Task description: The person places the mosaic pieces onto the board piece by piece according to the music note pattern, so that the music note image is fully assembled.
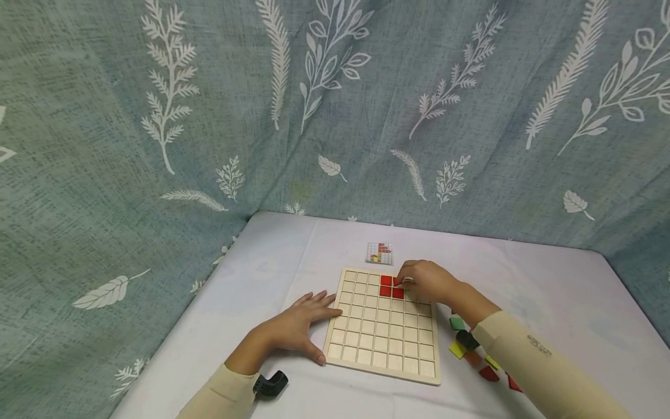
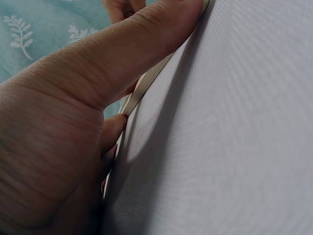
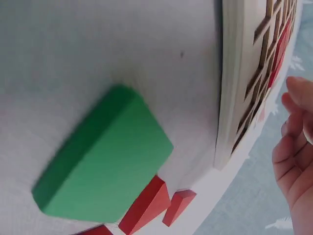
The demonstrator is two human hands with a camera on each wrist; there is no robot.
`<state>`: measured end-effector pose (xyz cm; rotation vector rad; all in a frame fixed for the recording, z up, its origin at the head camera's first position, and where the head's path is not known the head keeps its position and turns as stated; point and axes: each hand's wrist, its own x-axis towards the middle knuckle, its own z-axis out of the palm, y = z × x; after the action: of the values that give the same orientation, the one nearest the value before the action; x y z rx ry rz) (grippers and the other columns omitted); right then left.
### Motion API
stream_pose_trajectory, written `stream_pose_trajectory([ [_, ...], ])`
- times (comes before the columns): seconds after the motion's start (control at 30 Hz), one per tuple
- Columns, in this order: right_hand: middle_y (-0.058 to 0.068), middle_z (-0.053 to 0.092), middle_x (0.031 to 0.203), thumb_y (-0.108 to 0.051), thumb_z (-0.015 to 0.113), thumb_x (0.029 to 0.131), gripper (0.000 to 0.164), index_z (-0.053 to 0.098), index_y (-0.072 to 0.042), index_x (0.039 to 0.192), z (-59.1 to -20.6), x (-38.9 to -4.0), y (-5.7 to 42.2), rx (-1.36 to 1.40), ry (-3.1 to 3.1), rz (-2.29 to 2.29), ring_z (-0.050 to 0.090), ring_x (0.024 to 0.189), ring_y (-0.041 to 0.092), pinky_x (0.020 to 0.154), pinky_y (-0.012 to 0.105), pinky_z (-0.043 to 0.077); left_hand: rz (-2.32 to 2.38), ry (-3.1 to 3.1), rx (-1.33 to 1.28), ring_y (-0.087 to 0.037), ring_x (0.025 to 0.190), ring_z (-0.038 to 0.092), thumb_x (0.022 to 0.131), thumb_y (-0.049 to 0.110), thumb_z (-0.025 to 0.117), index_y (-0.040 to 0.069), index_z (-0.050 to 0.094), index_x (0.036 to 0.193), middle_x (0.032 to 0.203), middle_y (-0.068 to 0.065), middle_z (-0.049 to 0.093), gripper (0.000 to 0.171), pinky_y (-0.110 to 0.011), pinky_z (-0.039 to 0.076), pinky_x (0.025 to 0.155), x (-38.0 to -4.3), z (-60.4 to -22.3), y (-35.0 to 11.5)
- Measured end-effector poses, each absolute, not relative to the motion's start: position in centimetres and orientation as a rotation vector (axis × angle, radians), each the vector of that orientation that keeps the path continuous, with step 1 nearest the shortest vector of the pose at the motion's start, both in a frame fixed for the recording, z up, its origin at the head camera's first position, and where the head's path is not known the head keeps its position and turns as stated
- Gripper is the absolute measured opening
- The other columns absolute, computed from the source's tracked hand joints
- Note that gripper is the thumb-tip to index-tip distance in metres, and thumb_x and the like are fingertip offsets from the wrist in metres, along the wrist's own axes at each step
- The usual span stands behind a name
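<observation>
Board (image 1: 383, 343): flat on the table (image 1: 319, 250), pale wood, square grid. Sits directly right of the left hand (image 1: 298, 326), and the right hand (image 1: 426, 280) is over its far right part.

Left hand: fingers spread, holding nothing. Thumb tip and a fingertip touch the board's left edge; left wrist view shows the thumb along that edge.

Right hand: fingers bent, tips down at the red tiles (image 1: 398, 293). Four of them show as a two-by-two block in the grid, just left of and under the fingertips; fingertips partly cover the far right one. Can't tell if the fingers pinch a tile or only touch it: contact hidden in head view, and right wrist view shows curled fingers with no piece visible between them.

Card (image 1: 379, 254): beyond the board, ahead and left of the right hand, not touched. Has a printed grid with a small coloured pattern.

Loose pieces: nearer the body than the right hand, right of the board, partly under the forearm. Green piece (image 3: 107, 161), yellow piece (image 1: 458, 349), orange piece (image 1: 473, 358), red piece (image 1: 489, 373), plus others. In right wrist view the green one lies apart from the board, with small red ones right by it.

Writing: right sleeve (image 1: 555, 366) has a dark mark, too small to read. Can't read any text on the card. Can't make out a brand on the black unit (image 1: 272, 384) at the left wrist.
</observation>
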<state>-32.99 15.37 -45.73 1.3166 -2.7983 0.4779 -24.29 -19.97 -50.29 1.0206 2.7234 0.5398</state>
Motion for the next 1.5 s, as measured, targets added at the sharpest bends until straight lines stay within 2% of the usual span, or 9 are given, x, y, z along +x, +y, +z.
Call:
stream_pose_trajectory([
  [0.43, -0.005, 0.067, 0.096, -0.010, 0.072, 0.088, 0.011, 0.074, -0.013, 0.099, -46.6, -33.7, 15.0, 1.271, -2.833, 0.427, 0.065, 0.092, 0.014, 0.080, 0.032, 0.054, 0.552, 2.716, 1.040, -0.023, 0.148, 0.008, 0.055, 0.081, 0.071, 0.028, 0.043, 0.148, 0.160, 0.000, 0.019, 0.111, -0.046, 0.004, 0.118, -24.3, -50.1, -19.7],
  [0.97, -0.005, 0.065, 0.099, -0.006, 0.070, 0.089, 0.018, 0.072, -0.013, 0.105, -46.3, -33.6, 14.9, 1.272, -2.836, 0.403, 0.064, 0.095, 0.013, 0.082, 0.031, 0.053, 0.551, 2.729, 1.030, -0.022, 0.148, 0.008, 0.054, 0.080, 0.072, 0.028, 0.043, 0.148, 0.161, 0.000, 0.018, 0.111, -0.046, 0.003, 0.118, -24.4, -49.9, -19.7],
  [1.3, -0.002, 0.064, 0.105, -0.008, 0.070, 0.090, 0.017, 0.073, -0.012, 0.106, -46.1, -33.1, 17.4, 1.111, -2.908, 0.408, 0.063, 0.100, 0.020, 0.084, 0.038, 0.054, 0.567, 2.698, 1.026, -0.024, 0.148, 0.008, 0.054, 0.080, 0.072, 0.029, 0.042, 0.148, 0.160, 0.001, 0.018, 0.111, -0.048, 0.004, 0.118, -24.1, -50.3, -19.8],
  [1.5, -0.003, 0.064, 0.104, -0.011, 0.071, 0.089, 0.015, 0.073, -0.012, 0.104, -45.7, -33.0, 19.4, 1.049, -2.971, 0.387, 0.063, 0.099, 0.019, 0.085, 0.039, 0.053, 0.552, 2.719, 1.032, -0.024, 0.147, 0.009, 0.055, 0.080, 0.071, 0.028, 0.043, 0.148, 0.160, -0.001, 0.019, 0.111, -0.048, 0.004, 0.117, -24.2, -50.2, -19.9],
])
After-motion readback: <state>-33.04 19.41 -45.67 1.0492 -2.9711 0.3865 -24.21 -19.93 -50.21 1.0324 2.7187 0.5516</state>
